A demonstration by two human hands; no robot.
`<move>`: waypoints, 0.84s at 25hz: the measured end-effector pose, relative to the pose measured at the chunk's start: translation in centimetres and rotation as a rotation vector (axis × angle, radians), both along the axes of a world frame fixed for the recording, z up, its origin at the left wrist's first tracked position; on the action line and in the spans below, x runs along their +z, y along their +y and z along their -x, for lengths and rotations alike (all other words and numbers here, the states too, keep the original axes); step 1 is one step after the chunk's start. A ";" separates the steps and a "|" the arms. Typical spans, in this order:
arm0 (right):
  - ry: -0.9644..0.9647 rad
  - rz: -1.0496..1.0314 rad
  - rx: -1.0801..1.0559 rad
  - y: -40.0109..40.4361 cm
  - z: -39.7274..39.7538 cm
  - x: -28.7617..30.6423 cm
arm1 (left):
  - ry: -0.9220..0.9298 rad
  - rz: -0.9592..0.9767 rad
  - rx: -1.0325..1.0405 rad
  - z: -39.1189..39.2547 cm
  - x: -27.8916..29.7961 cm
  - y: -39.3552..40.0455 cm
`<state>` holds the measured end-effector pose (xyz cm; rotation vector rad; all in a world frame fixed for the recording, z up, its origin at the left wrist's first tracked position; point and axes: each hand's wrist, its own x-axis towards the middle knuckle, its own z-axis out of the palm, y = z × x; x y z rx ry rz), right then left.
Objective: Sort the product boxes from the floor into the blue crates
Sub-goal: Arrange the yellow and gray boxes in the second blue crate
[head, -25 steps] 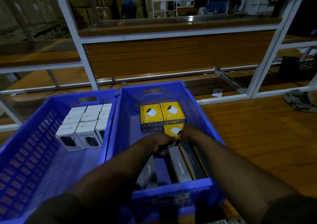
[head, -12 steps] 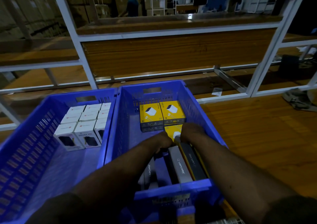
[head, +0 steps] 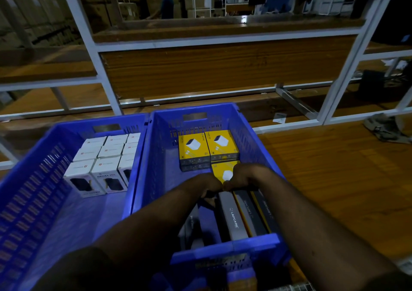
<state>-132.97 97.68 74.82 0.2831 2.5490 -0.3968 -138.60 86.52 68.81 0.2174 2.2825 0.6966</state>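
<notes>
A white-framed rack with wooden shelves (head: 223,68) fills the upper half of the frame, and a person (head: 166,3) stands far behind it at the top. Below it two blue crates sit side by side on the wooden floor (head: 334,179): the left crate (head: 33,190) at lower left holds a tight block of upright white product boxes (head: 104,163) against its far end, and the right crate (head: 252,139) at lower centre holds three yellow charger boxes (head: 208,148) at its far end and a row of long grey boxes (head: 234,215), one marked LAPCARE, standing on edge toward the near wall. Both forearms reach into the right crate. The left hand (head: 207,185) and right hand (head: 247,177) meet knuckle to knuckle at the far ends of the grey boxes, fingers curled downward over their top edges; the fingertips are hidden, so whether they clamp the boxes or only press them into line cannot be told. These look like light, stiff cardboard cartons with smooth printed skins that could slip, and their corners would dent under a hard squeeze. Being long and thin, they would likely handle best taken by the two long faces near mid-length, or squared up by pushing on the ends.
</notes>
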 end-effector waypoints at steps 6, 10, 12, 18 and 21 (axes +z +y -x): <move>-0.023 0.015 0.025 0.2 0.2 0.1 | -0.237 -0.127 0.139 -0.1 -0.7 0.0; -0.034 0.000 0.046 0.1 0.4 0.1 | -0.226 -0.132 0.187 -0.1 -1.1 0.1; -0.041 0.003 0.047 0.1 0.4 0.1 | -0.220 -0.136 0.199 -0.1 -1.2 0.2; -0.062 0.037 0.054 0.0 0.5 0.1 | -0.198 -0.160 0.223 -0.2 -1.3 0.3; -0.088 0.045 0.078 -0.2 0.5 0.1 | -0.181 -0.144 0.210 -0.2 -1.4 0.4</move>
